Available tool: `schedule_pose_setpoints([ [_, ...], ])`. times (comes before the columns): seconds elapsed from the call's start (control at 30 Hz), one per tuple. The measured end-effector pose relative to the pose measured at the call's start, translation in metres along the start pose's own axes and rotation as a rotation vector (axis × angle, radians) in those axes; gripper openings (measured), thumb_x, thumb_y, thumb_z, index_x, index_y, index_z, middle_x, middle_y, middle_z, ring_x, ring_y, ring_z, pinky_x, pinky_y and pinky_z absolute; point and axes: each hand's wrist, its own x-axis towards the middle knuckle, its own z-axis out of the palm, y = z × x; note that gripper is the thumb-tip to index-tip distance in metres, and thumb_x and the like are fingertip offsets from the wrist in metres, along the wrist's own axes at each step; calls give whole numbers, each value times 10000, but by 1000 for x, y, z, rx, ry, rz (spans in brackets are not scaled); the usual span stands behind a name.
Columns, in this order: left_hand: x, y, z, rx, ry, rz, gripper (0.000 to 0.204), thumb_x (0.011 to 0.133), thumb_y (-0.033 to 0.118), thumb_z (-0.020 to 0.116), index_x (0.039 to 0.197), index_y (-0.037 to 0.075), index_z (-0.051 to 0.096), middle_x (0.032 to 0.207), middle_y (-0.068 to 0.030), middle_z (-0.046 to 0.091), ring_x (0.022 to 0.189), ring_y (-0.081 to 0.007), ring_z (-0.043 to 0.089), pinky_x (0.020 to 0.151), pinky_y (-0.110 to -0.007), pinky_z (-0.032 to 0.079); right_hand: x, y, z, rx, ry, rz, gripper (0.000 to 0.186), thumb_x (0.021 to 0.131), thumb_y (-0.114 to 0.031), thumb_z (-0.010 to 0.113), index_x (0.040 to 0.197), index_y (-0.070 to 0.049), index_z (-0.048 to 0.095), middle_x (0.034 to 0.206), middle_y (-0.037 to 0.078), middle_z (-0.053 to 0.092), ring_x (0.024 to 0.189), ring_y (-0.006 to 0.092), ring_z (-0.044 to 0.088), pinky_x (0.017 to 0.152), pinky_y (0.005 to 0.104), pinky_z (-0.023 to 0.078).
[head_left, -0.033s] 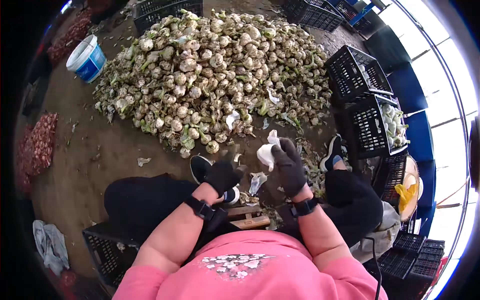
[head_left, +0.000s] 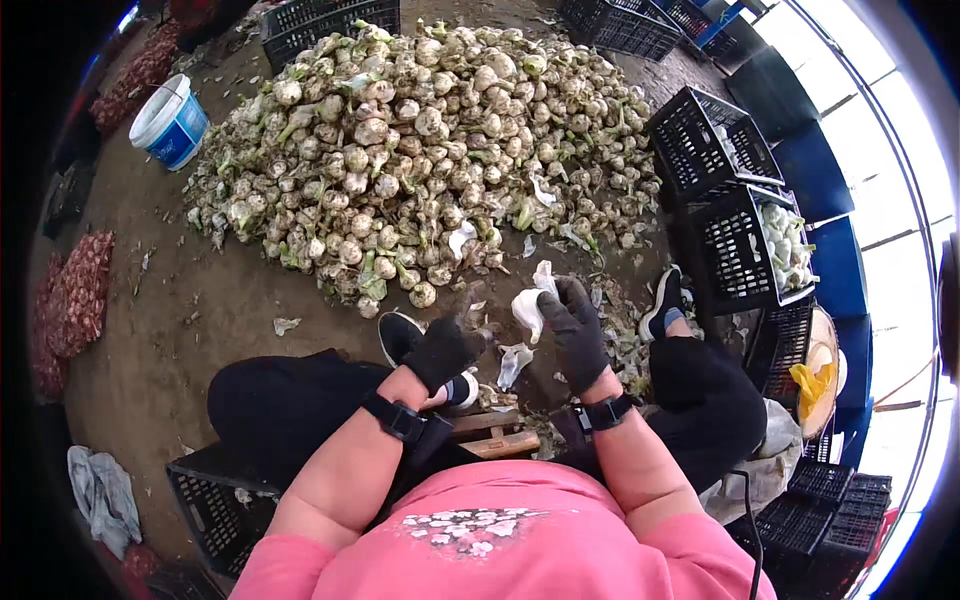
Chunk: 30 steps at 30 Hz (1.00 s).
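A white, cleaned garlic bulb (head_left: 527, 314) with loose pale skin at its top is held in my right hand (head_left: 577, 338), which wears a dark glove. Its fingers close on the bulb from the right. My left hand (head_left: 442, 353), gloved too, is raised a little to the left of the bulb and apart from it. The fingertips there are blurred but look spread, with nothing visible between them. In front of both hands lies a large heap of soil-stained garlic bulbs (head_left: 400, 160), some with green stems. A scrap of white skin (head_left: 514, 366) shows below the held bulb.
Black crates (head_left: 735, 250) with white bulbs stand at the right. A white and blue bucket (head_left: 172, 125) is at the far left, above red net sacks (head_left: 80, 295). Another black crate (head_left: 215, 510) sits by my left leg. Peelings (head_left: 625, 345) litter the floor near my right shoe.
My left hand has moved slightly right and its fingers have stretched out, forward. My right hand still holds the garlic bulb, which has shifted only slightly.
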Motion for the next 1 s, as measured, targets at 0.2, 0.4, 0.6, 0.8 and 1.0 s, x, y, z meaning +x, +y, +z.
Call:
schedule_pose_setpoints([
  [0.2,-9,39,-15,-1416,-340,-194,669,785,-48,531,1407,79,321,1217,-75,526,1077,-161,537,922,-295,461,-10,25,10,22,-52,149,145,893,-87,605,1028,-35,593,929,12,618,840,82,557,751,243,459],
  [0.4,-11,42,-33,-1481,-416,-182,667,736,-47,559,1363,91,379,1211,-82,541,1101,-185,541,932,-313,457,22,61,-15,-133,97,139,171,892,-184,617,982,-41,634,835,47,663,764,146,615,669,287,487],
  [0.6,-10,44,-40,-1816,-547,-210,842,681,-35,580,1451,119,276,1276,-85,510,1148,-205,518,970,-307,423,53,112,-57,-906,9,182,382,815,-127,635,1194,-110,590,1202,174,578,1010,262,613,818,343,514],
  [0.8,-1,29,-7,-1228,-209,33,862,670,-121,504,1463,92,239,1388,-119,421,1208,-221,470,999,-314,393,32,33,-46,-326,-95,538,413,863,-320,619,1136,-12,586,1002,97,658,886,212,625,831,299,482],
  [1.0,-5,42,4,-639,-444,1,731,851,64,514,1467,55,120,1106,-159,604,956,-241,601,849,-366,470,7,39,-55,-370,-251,-74,335,841,-161,656,1129,-8,577,1103,78,583,965,147,570,830,300,477],
])
